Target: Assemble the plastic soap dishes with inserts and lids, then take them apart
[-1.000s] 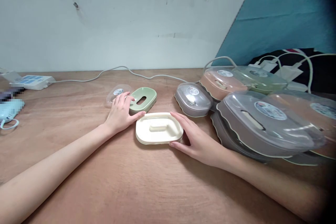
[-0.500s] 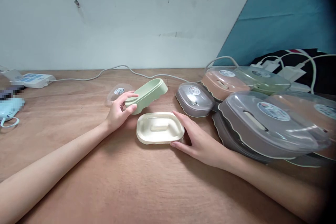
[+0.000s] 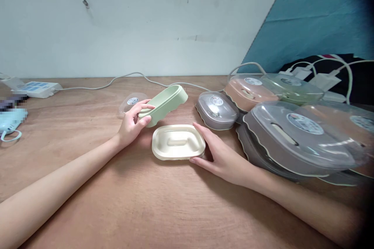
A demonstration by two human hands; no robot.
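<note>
My left hand [image 3: 132, 123] grips the near end of a pale green oval tray [image 3: 165, 103] and holds it lifted and tilted above the wooden table [image 3: 152, 202]. Just in front of it lies a cream oval tray [image 3: 177, 142], flat on the table. My right hand [image 3: 219, 155] rests on the table with its fingers curved against the cream tray's right edge. A small clear lid [image 3: 131, 103] with a round sticker lies behind my left hand.
A small grey dish with a clear lid [image 3: 216, 110] stands right of the trays. Larger lidded dishes, grey [image 3: 295, 138], brownish [image 3: 248, 91] and green [image 3: 292, 87], crowd the right side. A white cable [image 3: 140, 78] runs along the back to a power strip [image 3: 36, 88]; a pale blue item [image 3: 10, 121] lies far left.
My left hand took hold of the green tray, which lay flat a second ago, and lifted and tilted it. My right hand and the cream tray stayed put.
</note>
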